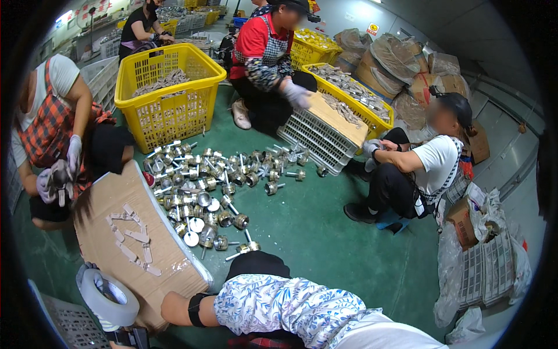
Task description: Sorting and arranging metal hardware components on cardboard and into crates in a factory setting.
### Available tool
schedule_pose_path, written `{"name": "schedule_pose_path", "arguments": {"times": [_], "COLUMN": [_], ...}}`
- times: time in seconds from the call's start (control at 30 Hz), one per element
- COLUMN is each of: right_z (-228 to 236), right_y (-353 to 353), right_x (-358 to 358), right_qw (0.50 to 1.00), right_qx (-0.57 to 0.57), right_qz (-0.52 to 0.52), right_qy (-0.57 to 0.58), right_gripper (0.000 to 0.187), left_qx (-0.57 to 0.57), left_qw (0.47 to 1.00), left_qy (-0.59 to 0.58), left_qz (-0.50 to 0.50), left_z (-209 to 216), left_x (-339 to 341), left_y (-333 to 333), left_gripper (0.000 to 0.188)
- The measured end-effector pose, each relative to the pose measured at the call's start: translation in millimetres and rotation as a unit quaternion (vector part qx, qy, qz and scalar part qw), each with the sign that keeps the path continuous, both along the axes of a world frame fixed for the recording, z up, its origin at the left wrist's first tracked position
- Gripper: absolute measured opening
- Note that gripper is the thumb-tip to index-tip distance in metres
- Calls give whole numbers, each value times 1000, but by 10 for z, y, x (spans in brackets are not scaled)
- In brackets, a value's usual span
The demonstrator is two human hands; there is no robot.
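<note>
At the far left, red characters (102, 7) ran along the wall, too small to make out. Nearer, a worker (53, 128) in a plaid apron gripped grey pieces. Near left, your gloved left hand (87, 272) closed around one roll of clear tape (119, 311); your right hand was out of sight, so you couldn't tell its state. Right of the roll, roughly nine flat grey strips (136, 235) lay on one brown cardboard sheet (96, 221). Farther off stood one big yellow basket (168, 113). Dozens of metal cups with stems (203, 174), too crowded to count, covered the green floor (302, 232). Beyond them, a worker in red (261, 58) leaned over a board (328, 113) on a pale crate. One yellow sign (372, 28) hung far back. At right, another worker (430, 163) crouched by the pale wall (511, 145), near bagged cartons.
</note>
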State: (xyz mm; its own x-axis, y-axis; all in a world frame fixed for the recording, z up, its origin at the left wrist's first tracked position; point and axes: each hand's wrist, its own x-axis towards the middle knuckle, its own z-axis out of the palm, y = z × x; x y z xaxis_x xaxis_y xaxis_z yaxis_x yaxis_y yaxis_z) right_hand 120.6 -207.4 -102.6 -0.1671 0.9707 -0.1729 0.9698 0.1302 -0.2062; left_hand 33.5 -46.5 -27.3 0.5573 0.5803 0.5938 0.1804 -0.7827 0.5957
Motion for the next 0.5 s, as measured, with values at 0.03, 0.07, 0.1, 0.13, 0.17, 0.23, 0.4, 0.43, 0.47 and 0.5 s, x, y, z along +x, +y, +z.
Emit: {"name": "schedule_pose_path", "arguments": {"times": [0.03, 0.07, 0.1, 0.13, 0.17, 0.23, 0.4, 0.43, 0.47, 0.5], "right_z": [5, 8, 44, 79, 73, 43, 49, 55, 58, 60], "right_y": [-2, -3, -9, -15, -11, 4, 3, 3, 2, 0], "right_x": [8, 19, 3, -12, -7, -3, 18, 15, 9, 6], "right_qw": [1000, 1000, 1000, 1000, 1000, 1000, 1000, 1000, 1000, 1000], "right_qx": [1, 1, 5, 9, 7, 6, -4, -2, 0, 0], "right_qz": [-3, -6, -3, 0, 1, 0, -4, -3, -3, -2], "right_qy": [2, 4, 3, 1, 1, 1, 3, 5, 7, 7], "right_gripper": [16, 16, 16, 16, 16, 16, 16, 16, 16, 16], "left_qx": [36, 71, 106, 136, 158, 188, 212, 147, 80, 14], "left_qw": [999, 997, 994, 990, 986, 981, 964, 982, 994, 999], "left_qy": [15, 27, 36, 38, 37, 30, 162, 121, 79, 37], "left_qz": [3, 7, 15, 23, 30, 44, -3, -4, -5, -6], "left_z": [63, 128, 234, 336, 375, 435, 91, 0, -99, -186], "left_x": [39, 87, 95, 111, 145, 190, -97, -117, -123, -119], "left_y": [-67, -134, -220, -297, -340, -377, 49, 99, 137, 165], "left_gripper": [39, 38, 37, 36, 35, 33, 48, 48, 48, 49]}}
